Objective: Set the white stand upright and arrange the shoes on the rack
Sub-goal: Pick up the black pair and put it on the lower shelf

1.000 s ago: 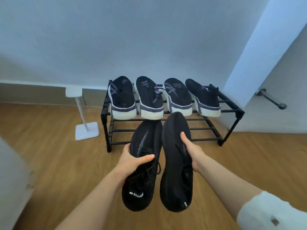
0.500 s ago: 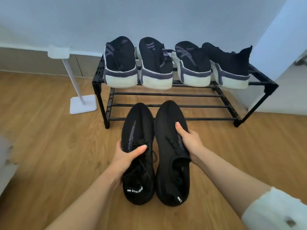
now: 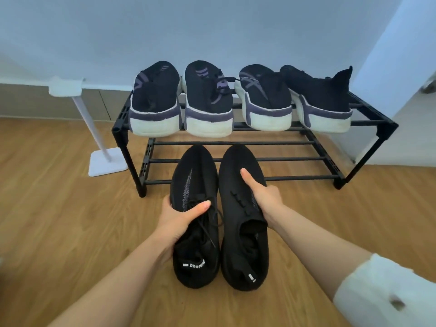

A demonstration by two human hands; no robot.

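Note:
My left hand (image 3: 181,218) grips the left all-black shoe (image 3: 194,263) at its laces. My right hand (image 3: 263,197) grips the right all-black shoe (image 3: 240,256) from its outer side. Both shoes point toes-first at the black two-tier rack (image 3: 259,159), their toes over the front bars of the lower tier. Several black shoes with white soles (image 3: 208,102) stand in a row on the top tier, heels toward me. The white stand (image 3: 92,128) is upright on its square base, just left of the rack.
Wooden floor (image 3: 59,220) lies all around the rack. A pale wall (image 3: 212,27) runs behind it, with a wall corner (image 3: 389,55) at the right. The lower tier to the right of the held shoes holds nothing.
Both hands have lowered the black pair and brought it toward the rack's lower tier. The view has tilted down and closer to the rack.

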